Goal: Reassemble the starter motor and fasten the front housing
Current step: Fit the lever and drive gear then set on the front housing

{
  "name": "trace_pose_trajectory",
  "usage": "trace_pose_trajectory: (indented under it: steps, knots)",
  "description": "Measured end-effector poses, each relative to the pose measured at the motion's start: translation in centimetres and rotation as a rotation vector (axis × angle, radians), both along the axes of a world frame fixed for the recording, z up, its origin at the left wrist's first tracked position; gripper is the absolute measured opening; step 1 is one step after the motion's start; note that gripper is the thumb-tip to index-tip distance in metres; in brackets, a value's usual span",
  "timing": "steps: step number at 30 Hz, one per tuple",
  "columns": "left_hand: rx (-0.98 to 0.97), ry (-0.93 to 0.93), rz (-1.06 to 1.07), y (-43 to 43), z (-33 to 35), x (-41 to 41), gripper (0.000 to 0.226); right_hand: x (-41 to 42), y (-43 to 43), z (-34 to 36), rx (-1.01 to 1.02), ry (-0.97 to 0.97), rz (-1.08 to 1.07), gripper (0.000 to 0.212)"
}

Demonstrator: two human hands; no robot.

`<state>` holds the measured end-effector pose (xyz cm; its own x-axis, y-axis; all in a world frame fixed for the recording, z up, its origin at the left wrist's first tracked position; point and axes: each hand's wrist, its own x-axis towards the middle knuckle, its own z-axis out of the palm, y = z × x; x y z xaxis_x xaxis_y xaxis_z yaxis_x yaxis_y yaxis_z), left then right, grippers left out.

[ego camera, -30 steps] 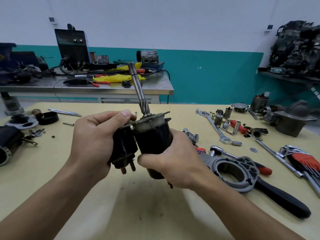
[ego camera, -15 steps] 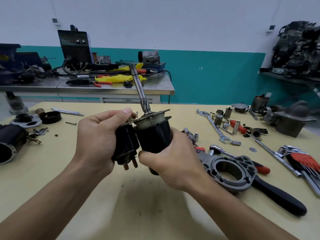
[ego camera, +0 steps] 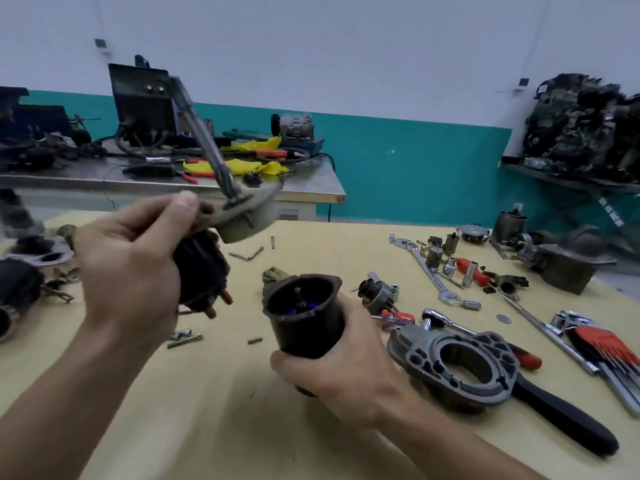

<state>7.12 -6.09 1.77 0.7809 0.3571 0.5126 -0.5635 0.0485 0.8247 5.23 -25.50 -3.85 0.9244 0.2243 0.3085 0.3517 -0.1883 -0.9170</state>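
Note:
My left hand (ego camera: 128, 268) grips the black solenoid (ego camera: 202, 271) with its copper terminals pointing down. A grey end plate (ego camera: 247, 216) is attached to it, and a long steel shaft (ego camera: 202, 136) rises from that plate, blurred by motion. My right hand (ego camera: 339, 368) holds the black motor casing (ego camera: 304, 317) upright and apart from the plate; its open top shows a dark inside with blue parts. The grey cast front housing (ego camera: 457, 365) lies on the yellow table (ego camera: 207, 410) to the right of my right hand.
Loose bolts and pins (ego camera: 183, 337) lie between my hands. Wrenches, sockets (ego camera: 436, 268), a ratchet, red hex keys (ego camera: 602, 344) and a black-handled tool (ego camera: 568, 420) fill the right side. Another motor body (ego camera: 17, 289) sits far left. A steel bench (ego camera: 173, 181) stands behind.
The assembly has come apart: my left hand lifted the solenoid, plate and shaft up and left, while my right hand lowered the black casing. The camera view shifted.

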Motion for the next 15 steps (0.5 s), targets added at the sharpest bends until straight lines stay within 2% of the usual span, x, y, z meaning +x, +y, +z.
trace_pose_trajectory:
  steps: [2,5,11,15]
  knots:
    - [0.112,-0.086,-0.028,-1.4,-0.4,-0.4,0.017,-0.3,0.4,-0.7,-0.033,-0.016,0.006,0.050]
    - [0.237,-0.129,-0.076,-2.7,-1.0,-0.7,0.008,-0.2,0.4,-1.3,-0.022,-0.049,-0.013,0.038]
    - [0.209,-0.106,-0.071,-2.9,-1.4,-0.5,0.013,-0.6,-0.4,-1.1,0.006,-0.080,0.001,0.051]
    - [0.237,-0.067,-0.057,-3.1,-1.7,-0.4,0.012,-0.1,-0.6,-1.1,0.076,-0.052,-0.001,0.043]
